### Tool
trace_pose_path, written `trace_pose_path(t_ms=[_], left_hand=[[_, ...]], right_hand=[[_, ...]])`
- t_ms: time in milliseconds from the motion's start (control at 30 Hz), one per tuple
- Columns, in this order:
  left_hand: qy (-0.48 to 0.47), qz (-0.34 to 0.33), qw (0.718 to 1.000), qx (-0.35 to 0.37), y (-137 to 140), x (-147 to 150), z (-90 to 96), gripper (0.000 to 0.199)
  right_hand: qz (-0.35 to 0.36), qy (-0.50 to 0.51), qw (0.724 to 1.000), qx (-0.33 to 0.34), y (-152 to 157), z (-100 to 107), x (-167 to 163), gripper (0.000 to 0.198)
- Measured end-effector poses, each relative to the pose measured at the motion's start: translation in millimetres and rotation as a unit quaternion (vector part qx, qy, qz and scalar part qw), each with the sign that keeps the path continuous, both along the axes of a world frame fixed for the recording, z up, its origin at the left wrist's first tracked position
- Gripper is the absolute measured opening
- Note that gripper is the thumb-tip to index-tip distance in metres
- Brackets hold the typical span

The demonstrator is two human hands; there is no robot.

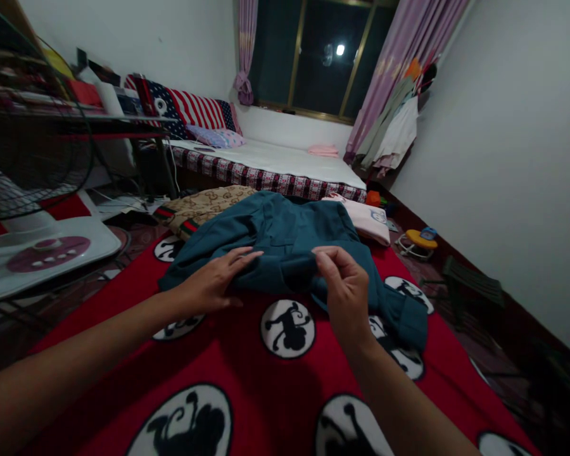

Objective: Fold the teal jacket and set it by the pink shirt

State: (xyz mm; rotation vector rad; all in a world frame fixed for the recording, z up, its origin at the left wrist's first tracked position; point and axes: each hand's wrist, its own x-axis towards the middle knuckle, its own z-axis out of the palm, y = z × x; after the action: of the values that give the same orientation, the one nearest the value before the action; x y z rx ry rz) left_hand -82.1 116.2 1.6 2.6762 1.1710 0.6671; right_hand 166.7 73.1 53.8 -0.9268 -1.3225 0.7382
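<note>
The teal garment [285, 228] lies spread on the red blanket [261, 405]. My right hand [344, 285] pinches its near edge; my left hand [218, 278], fingers apart, is at its near left. Beyond lie brown patterned fabric [213, 206], left, and pink fabric [361, 218], right.

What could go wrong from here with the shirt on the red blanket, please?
The right hand pinches the shirt while the left hand is open over it, so uneven pulling might bunch it. A sleeve sticks out on the right and could crease if caught underneath. The brown patterned cloth borders the shirt in this view and might get dragged along.
</note>
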Motion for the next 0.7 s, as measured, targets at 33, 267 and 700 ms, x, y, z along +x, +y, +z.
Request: trace_pose_path(t_ms=[33, 267, 700], left_hand=[[-0.006, 0.020, 0.999, 0.035, -2.5, -2.3, -4.5, 0.091], [-0.014, 0.053, 0.970, 0.237, -24.8, -12.7, -27.7, 0.042], [-0.158, 0.221, 0.955, 0.118, -21.9, -37.0, -21.6, 0.025]], right_hand=[[-0.001, 0.006, 1.000, 0.000, -2.3, 4.6, 1.2, 0.025], [0.070, -0.061, 0.990, -0.102, 0.5, -13.7, 6.9, 0.024], [0.093, -0.566, 0.819, 0.015, 4.7, -77.5, -1.4, 0.043]])
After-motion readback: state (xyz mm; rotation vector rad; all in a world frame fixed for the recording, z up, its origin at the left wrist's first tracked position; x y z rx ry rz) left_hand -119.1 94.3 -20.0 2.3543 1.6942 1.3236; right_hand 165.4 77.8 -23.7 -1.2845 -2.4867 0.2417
